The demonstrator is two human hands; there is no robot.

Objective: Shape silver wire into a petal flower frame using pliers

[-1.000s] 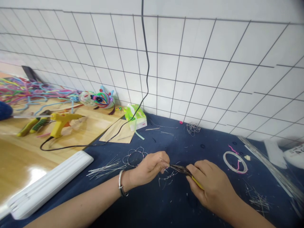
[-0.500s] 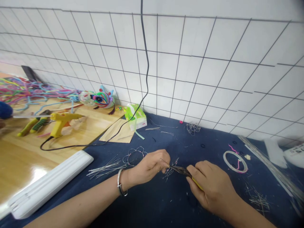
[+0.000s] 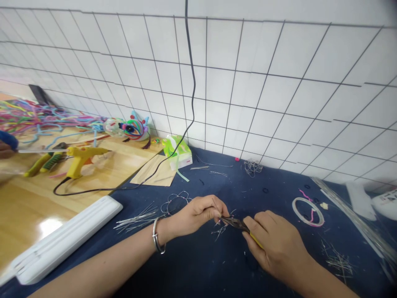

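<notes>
My left hand (image 3: pixel 206 211), with a silver bangle on its wrist, is closed in a pinch on a thin metal wire (image 3: pixel 214 203). My right hand (image 3: pixel 274 238) grips pliers (image 3: pixel 235 223) with yellow handles, and their dark jaws meet the wire at my left fingertips. Whether the jaws are fully closed cannot be made out. Just below the jaws lie short wire pieces with small pinkish bits (image 3: pixel 221 232) on the dark blue cloth (image 3: pixel 192 269). Left of my left hand is a wire shape bent into loops (image 3: pixel 175 203), beside a bundle of straight wires (image 3: pixel 138 219).
A yellow glue gun (image 3: pixel 79 159) and green-yellow pliers (image 3: pixel 51 159) lie on the wooden table at left, near another person's hand (image 3: pixel 5 151). A white lamp bar (image 3: pixel 68 240), a tissue pack (image 3: pixel 178 153), a ring-shaped spool (image 3: pixel 294 211) and long wires (image 3: pixel 350 211) surround the work area.
My left fingers have shifted slightly, the thumb now lying more visibly along the wire, which stands a little steeper. At far left the other person's hand and blue object have moved further into view.
</notes>
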